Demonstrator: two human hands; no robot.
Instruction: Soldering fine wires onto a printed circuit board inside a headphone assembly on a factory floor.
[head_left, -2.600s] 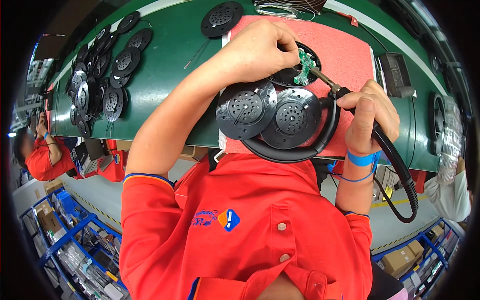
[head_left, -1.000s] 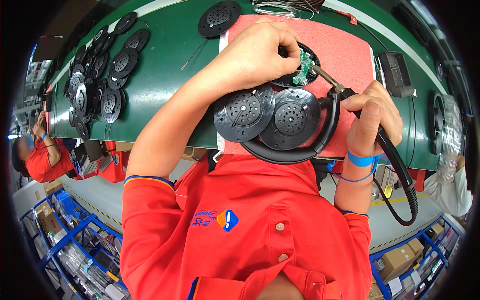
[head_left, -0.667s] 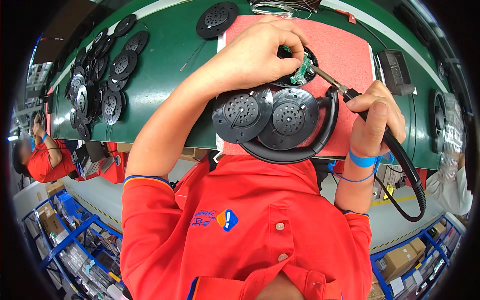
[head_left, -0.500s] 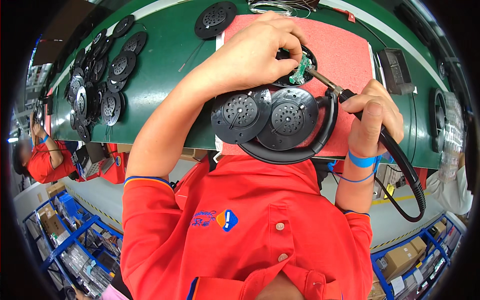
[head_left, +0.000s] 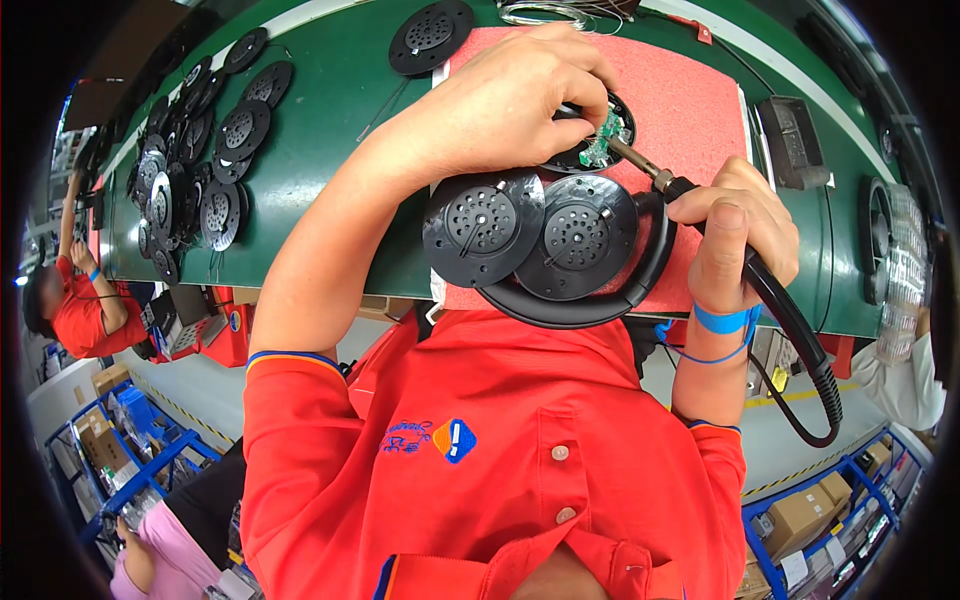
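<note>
My right hand [head_left: 742, 235] is closed around the handle of a soldering iron [head_left: 790, 300], with its cable running off toward the lower right. The iron's metal tip meets a small green circuit board [head_left: 597, 150] inside a round black ear cup [head_left: 627, 112]. Over the same cup, my left hand [head_left: 545, 95] pinches thumb and fingers together close to the board; whatever lies between them is hidden. Two black speaker discs [head_left: 482, 228] with perforated centres lie just nearer to me, partly overlapping. A curved black headband [head_left: 600, 312] bends around them on the pink mat [head_left: 690, 110].
Many more black speaker discs [head_left: 240, 130] are heaped on the green table [head_left: 320, 130] at left, and one disc [head_left: 430, 38] sits by the mat's far corner. A dark bin [head_left: 790, 140] stands at right. Another person [head_left: 85, 310] works at far left; someone in pink [head_left: 175, 550] is lower left.
My right hand and the iron have shifted slightly left, the tip moving a little over the board. My left hand barely moves. At far left a co-worker's arm has risen; the person in pink shows more.
</note>
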